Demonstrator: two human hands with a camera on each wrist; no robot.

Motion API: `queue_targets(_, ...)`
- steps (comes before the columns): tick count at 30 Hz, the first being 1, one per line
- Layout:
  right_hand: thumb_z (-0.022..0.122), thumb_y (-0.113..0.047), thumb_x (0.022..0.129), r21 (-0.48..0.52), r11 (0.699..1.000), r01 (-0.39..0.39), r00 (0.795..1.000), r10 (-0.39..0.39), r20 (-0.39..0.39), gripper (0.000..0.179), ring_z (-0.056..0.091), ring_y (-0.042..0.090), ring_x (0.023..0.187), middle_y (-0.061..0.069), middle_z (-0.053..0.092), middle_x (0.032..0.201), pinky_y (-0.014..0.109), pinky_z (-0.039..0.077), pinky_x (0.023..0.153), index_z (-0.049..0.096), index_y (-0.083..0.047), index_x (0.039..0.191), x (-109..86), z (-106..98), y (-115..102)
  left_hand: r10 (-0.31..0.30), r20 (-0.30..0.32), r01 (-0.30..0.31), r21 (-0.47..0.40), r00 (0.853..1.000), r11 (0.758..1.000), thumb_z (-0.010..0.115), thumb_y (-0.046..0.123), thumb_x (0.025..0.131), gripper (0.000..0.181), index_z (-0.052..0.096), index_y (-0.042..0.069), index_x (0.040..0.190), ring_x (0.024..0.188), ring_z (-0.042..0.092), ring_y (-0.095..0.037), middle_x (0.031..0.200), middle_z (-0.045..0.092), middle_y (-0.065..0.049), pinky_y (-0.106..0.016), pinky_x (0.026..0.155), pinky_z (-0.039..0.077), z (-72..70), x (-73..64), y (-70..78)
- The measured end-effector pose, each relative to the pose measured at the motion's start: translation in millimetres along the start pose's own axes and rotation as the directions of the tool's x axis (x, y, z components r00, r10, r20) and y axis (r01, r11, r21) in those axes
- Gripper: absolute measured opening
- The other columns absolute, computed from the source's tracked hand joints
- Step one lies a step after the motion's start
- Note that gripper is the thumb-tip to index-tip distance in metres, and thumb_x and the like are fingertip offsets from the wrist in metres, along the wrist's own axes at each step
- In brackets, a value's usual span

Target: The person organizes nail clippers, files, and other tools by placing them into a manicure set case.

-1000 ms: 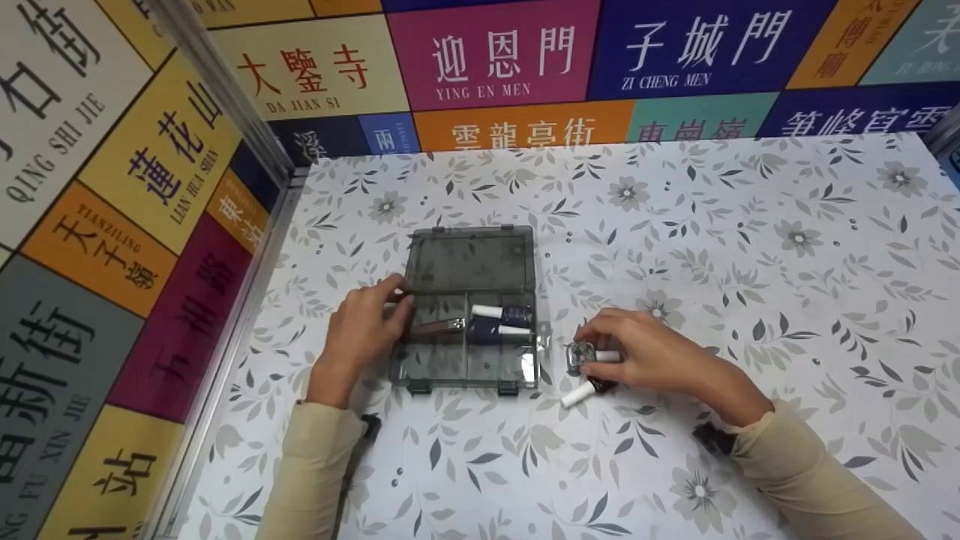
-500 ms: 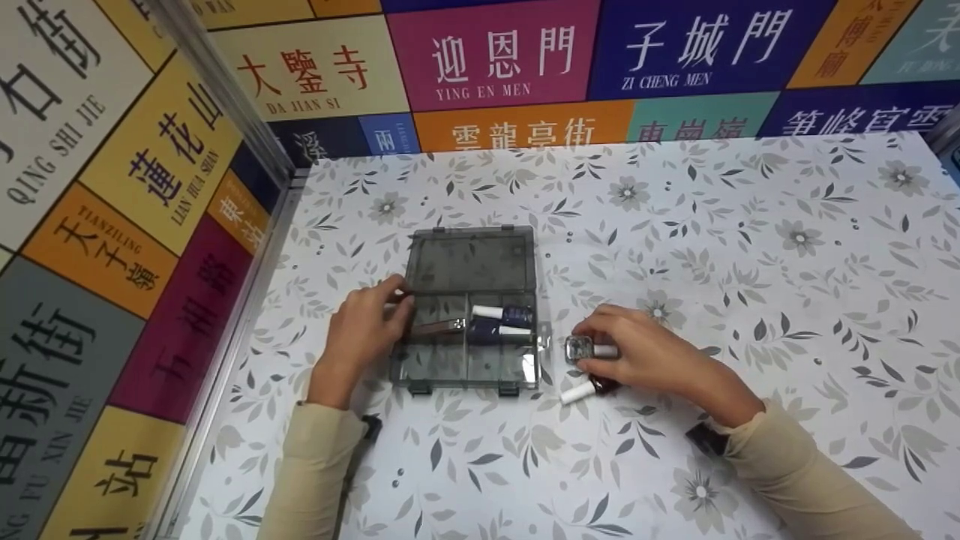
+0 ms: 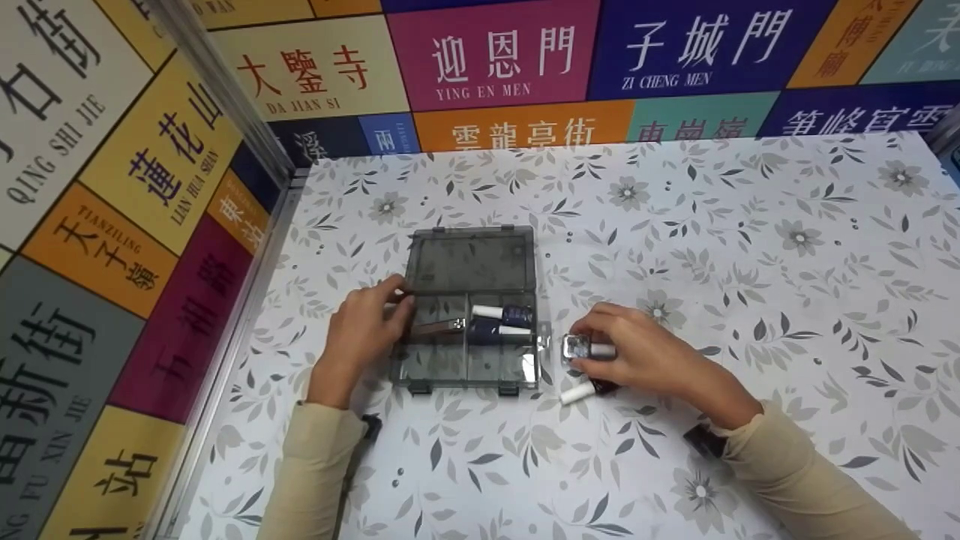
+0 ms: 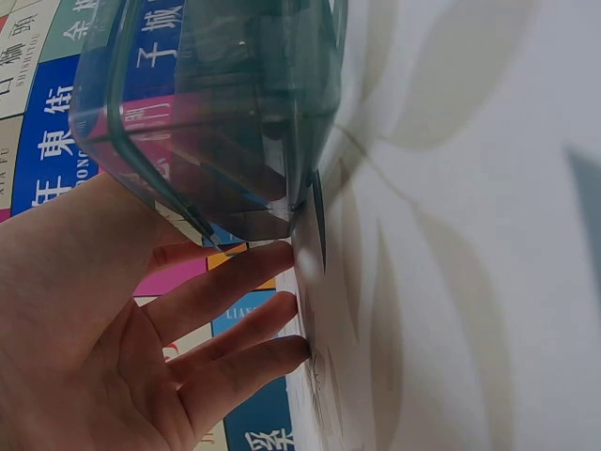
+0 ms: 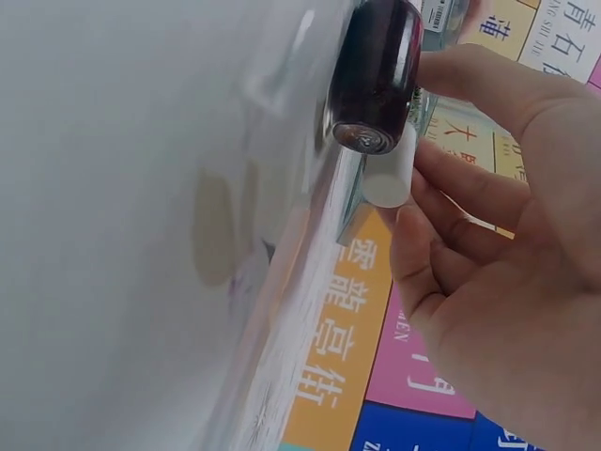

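Floral tabletop (image 3: 735, 285) — silvery bottle (image 3: 576, 349) in right hand (image 3: 637, 349), case (image 3: 472, 260) against left hand (image 3: 361, 330)

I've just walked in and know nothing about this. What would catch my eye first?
Probably the bright lettered panels walling the back and left of the flowered table. Next, perhaps, the open smoky see-through box near the table's middle, with two dark blue bottles in its right half. Just right of it, the right hand holds a silvery bottle.
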State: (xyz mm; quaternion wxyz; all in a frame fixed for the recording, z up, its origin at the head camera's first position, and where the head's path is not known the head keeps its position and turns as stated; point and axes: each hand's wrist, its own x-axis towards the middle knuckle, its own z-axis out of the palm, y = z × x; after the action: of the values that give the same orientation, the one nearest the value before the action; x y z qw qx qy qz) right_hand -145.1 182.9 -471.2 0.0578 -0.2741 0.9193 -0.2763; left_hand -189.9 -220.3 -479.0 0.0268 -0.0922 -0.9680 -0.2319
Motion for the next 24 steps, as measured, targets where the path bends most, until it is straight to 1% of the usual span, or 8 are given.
queue_targets(5,0.089,-0.031,0.090,0.020,1.000,0.014,0.999,-0.014,-0.042,0.040,0.071,0.017,0.102,-0.002,0.074,0.113,0.044,0.062,0.094,0.077,-0.011,0.123,0.6,-1,-3,0.000,-0.007,0.000,0.000,1.000,1.000,0.066,0.033,0.108,0.016,0.073,0.024,0.120,0.114,0.077,-0.037,0.123,0.082,-0.007,-0.060,0.081,0.061,0.5,-0.4,0.5)
queue_targets(9,0.088,-0.029,0.091,0.026,0.998,0.057,0.994,-0.054,-0.092,0.038,0.072,0.015,0.100,-0.003,0.075,0.113,0.041,0.063,0.090,0.077,-0.013,0.123,1.0,-1,-5,0.003,-0.007,-0.003,0.001,1.000,1.000,0.066,0.032,0.109,0.017,0.073,0.024,0.121,0.113,0.077,-0.037,0.123,0.082,-0.007,-0.060,0.082,0.061,0.5,-0.3,0.4)
queue_targets(15,0.089,-0.028,0.090,0.054,0.991,0.126,0.980,-0.116,-0.161,0.036,0.072,0.012,0.098,-0.005,0.075,0.112,0.037,0.063,0.086,0.077,-0.015,0.122,2.7,0,-10,-0.003,-0.004,0.003,0.003,1.000,1.000,0.066,0.032,0.108,0.015,0.073,0.026,0.120,0.114,0.077,-0.038,0.124,0.081,-0.006,-0.060,0.083,0.061,0.1,-0.4,0.5)
queue_targets(20,0.089,-0.029,0.091,0.085,0.987,0.140,0.978,-0.124,-0.166,0.036,0.071,0.009,0.098,-0.006,0.074,0.111,0.036,0.063,0.087,0.077,-0.015,0.122,5.3,-1,-16,-0.003,-0.006,0.003,0.000,1.000,1.000,0.066,0.033,0.108,0.016,0.073,0.025,0.120,0.114,0.076,-0.039,0.124,0.081,-0.007,-0.062,0.081,0.061,-1.1,-0.2,1.0)
queue_targets(24,0.088,-0.028,0.092,0.099,0.984,0.148,0.977,-0.131,-0.166,0.035,0.070,0.009,0.098,-0.002,0.075,0.111,0.037,0.063,0.087,0.077,-0.014,0.122,7.5,-1,-19,-0.005,-0.003,0.005,0.001,1.000,1.000,0.066,0.033,0.108,0.015,0.072,0.025,0.119,0.114,0.077,-0.037,0.124,0.081,-0.006,-0.061,0.082,0.061,-1.2,-0.5,1.4)
